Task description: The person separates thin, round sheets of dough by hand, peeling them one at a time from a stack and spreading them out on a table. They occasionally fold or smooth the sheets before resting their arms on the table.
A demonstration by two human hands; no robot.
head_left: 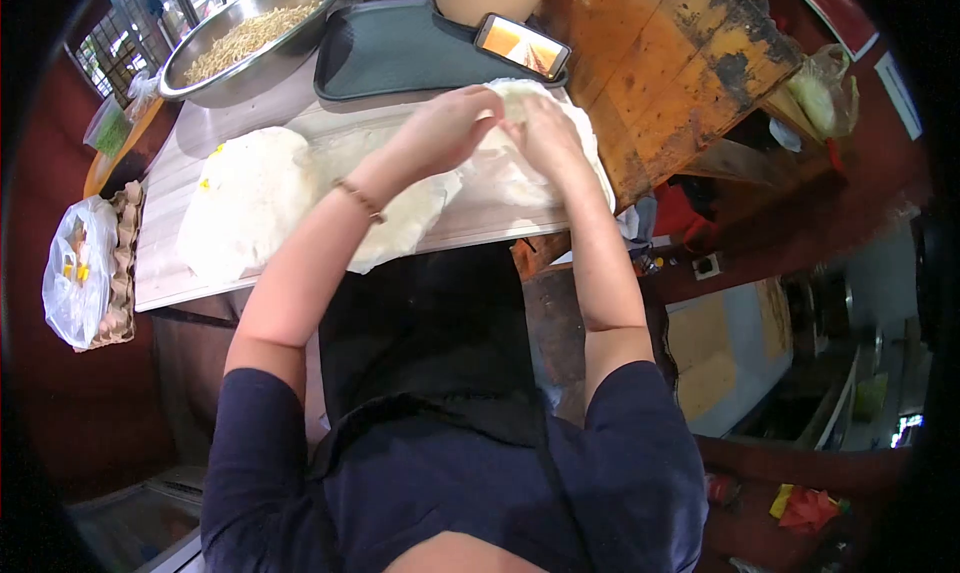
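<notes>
At the right end of the board, a thin white dough sheet [520, 178] lies spread under my hands. My left hand [455, 125] is raised just over it, fingers curled in toward the thumb; what they pinch, if anything, is hidden. Beside it, my right hand [548, 135] is bent down onto the dough, its fingers closed at a pale folded part. A middle dough sheet [408, 223] drapes over the board's front edge, below my left wrist. Farther left rests a thicker round dough sheet [255, 198], with small yellow spots near its rim.
Behind the pale board [165, 263] lies a dark tray [390, 48] with a lit phone [522, 46] on its right edge. A steel bowl [180, 85] of noodle-like strands stands back left. Left are egg cartons [122, 273] and a plastic bag [72, 293]; right, a wooden table [650, 73].
</notes>
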